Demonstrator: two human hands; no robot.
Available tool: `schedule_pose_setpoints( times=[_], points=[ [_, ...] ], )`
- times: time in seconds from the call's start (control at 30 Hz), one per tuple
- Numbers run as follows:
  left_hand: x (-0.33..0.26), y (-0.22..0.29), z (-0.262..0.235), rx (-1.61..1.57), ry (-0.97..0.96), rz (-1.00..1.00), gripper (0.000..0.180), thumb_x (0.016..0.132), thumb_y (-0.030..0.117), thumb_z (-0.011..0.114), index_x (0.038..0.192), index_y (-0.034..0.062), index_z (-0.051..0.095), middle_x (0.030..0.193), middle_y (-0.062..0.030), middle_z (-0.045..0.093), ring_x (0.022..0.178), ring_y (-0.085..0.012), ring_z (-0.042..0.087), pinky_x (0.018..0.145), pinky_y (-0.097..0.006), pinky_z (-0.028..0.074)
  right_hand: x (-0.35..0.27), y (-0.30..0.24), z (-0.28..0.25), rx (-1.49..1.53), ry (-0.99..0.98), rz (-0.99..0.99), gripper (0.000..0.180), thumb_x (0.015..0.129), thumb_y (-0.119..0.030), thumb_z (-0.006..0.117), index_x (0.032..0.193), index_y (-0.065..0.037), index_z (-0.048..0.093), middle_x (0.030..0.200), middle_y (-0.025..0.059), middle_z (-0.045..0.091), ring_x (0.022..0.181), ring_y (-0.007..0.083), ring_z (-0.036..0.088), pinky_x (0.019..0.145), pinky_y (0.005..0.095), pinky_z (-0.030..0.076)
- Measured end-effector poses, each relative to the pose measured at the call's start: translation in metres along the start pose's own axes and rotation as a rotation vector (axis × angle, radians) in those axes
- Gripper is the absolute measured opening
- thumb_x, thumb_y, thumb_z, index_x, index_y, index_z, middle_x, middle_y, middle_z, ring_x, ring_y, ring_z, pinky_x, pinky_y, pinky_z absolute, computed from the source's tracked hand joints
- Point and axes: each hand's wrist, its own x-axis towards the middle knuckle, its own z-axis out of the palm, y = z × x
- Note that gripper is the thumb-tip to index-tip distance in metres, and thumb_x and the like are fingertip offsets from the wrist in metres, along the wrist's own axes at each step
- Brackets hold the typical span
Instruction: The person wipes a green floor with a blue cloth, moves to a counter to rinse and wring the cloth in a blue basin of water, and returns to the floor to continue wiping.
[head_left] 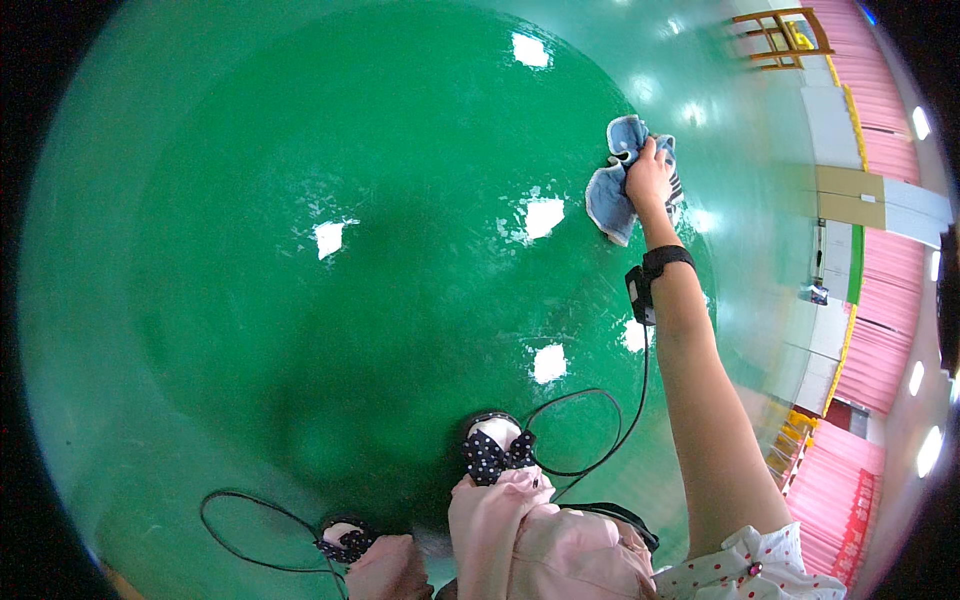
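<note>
My right hand (648, 178) reaches far forward and presses down on a crumpled light blue cloth (607, 200) lying on the glossy green floor (330, 330). The fingers are closed over the cloth's middle, and a striped part of it shows to the right of the hand. A black band with a small box (652, 272) sits on that wrist, and a thin black cable (600, 440) runs from it back toward my body. My left hand does not show. My pink-trousered knees (520, 540) and two shoes with dotted bows (492, 447) are at the bottom edge.
The floor is wet-looking and mirrors ceiling lights. A wooden chair (780, 38) stands far off at the upper right. Pink curtains and white wall panels (880, 330) line the right side. A second black cable loop (250, 530) lies at the lower left.
</note>
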Motion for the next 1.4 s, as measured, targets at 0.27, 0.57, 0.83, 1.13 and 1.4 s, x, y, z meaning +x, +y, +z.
schedule_pose_setpoints(
  times=[0.27,0.57,0.83,1.13,1.4],
  points=[
    [0.003,-0.004,0.002,-0.053,-0.024,0.002,0.021,0.081,0.003,0.047,0.099,0.0022,0.057,0.118,-0.0164,0.051,0.111,-0.0294,0.047,0.093,-0.043,0.038,-0.004,-0.008,-0.004,0.052,0.03,0.053,0.039,0.088,-0.022,0.041,0.126,-0.015,0.038,0.127,0.0124,0.045,0.113,0.0373,0.043,0.084,0.0548,0.041],
    [0.063,0.02,-0.003,-0.377,-0.102,0.215,0.018,0.081,0.004,0.047,0.094,0.003,0.059,0.115,-0.0168,0.053,0.108,-0.0296,0.049,0.09,-0.044,0.04,-0.135,-0.124,-0.092,0.71,-0.111,-1.112,0.06,0.066,-0.016,0.061,0.124,-0.015,0.045,0.129,0.0209,0.039,0.117,0.0404,0.04,0.088,0.0534,0.039],
    [0.104,0.032,0.071,0.375,-0.476,0.463,0.005,0.075,-0.001,0.055,0.077,0.0035,0.058,0.095,-0.0105,0.052,0.087,-0.0215,0.05,0.076,-0.032,0.041,-0.178,-0.312,-0.107,0.764,0.252,-1.916,0.04,0.079,-0.02,0.051,0.115,-0.039,0.054,0.129,0.005,0.045,0.118,0.0252,0.044,0.081,0.0378,0.044],
    [0.13,-0.029,0.084,0.803,-0.299,0.373,0.01,0.082,0.001,0.054,0.072,-0.0026,0.054,0.096,-0.0094,0.056,0.083,-0.0158,0.052,0.074,-0.026,0.04,-0.03,-0.337,-0.095,0.443,0.608,-1.212,0.02,0.081,-0.03,0.05,0.095,-0.034,0.063,0.108,0.0015,0.054,0.11,0.0258,0.047,0.087,0.0517,0.036],
    [0.133,-0.043,0.081,1.022,-0.057,0.408,0.024,0.083,0.002,0.052,0.099,0.01,0.068,0.132,-0.0153,0.042,0.12,-0.0281,0.038,0.093,-0.036,0.034,0.083,-0.173,-0.058,-0.103,-0.054,-0.149,0.023,0.087,-0.03,0.045,0.103,-0.024,0.061,0.123,0.0053,0.05,0.113,0.0303,0.048,0.085,0.0558,0.039]
  ],
)
